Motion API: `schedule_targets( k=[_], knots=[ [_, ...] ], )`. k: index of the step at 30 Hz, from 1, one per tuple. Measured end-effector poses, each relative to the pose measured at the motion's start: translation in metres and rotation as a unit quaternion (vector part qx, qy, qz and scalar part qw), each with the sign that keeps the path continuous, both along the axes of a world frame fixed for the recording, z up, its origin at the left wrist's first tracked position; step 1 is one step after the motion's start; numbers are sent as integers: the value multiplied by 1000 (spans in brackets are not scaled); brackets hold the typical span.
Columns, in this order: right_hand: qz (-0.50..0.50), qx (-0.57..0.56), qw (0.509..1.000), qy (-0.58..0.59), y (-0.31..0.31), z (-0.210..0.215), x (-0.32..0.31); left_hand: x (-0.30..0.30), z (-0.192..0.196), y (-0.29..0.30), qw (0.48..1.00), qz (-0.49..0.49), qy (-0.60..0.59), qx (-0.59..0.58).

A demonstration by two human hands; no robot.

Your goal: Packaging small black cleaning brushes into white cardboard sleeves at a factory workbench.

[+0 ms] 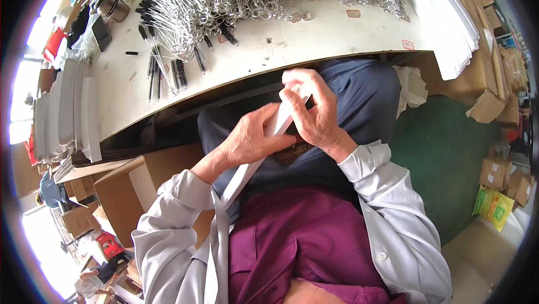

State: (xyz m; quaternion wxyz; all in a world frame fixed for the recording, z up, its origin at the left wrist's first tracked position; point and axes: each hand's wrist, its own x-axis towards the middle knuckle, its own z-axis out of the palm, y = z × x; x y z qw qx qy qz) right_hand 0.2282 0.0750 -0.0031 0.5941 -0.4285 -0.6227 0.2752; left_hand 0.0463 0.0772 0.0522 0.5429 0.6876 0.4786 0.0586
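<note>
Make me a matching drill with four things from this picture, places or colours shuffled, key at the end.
1. carton
2. brushes
3. cup
4. bag

a. yellow and green
b. heaped on the table
c. held by the left hand and right hand
d. upper left of the picture, brownish

Pairs: 1-c, 2-b, 3-d, 4-a

Red-edged labels (408, 45) are stuck on the bench (337, 37), one near its front edge; their print cannot be read.
</note>
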Motion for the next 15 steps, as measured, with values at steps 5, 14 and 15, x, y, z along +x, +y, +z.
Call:
schedule_targets(
  k=[5, 14, 15],
  knots=[
    [-52, 51, 993, -92, -5, -1, 16, -7, -2, 9, 970, 101, 59, 214],
    [-35, -6, 998, -48, -27, -9, 2, -12, -17, -11, 936, 83, 109, 326],
    [-34, -7, 998, -48, -28, -10, 2, -13, -18, -12, 934, 77, 115, 330]
  ],
)
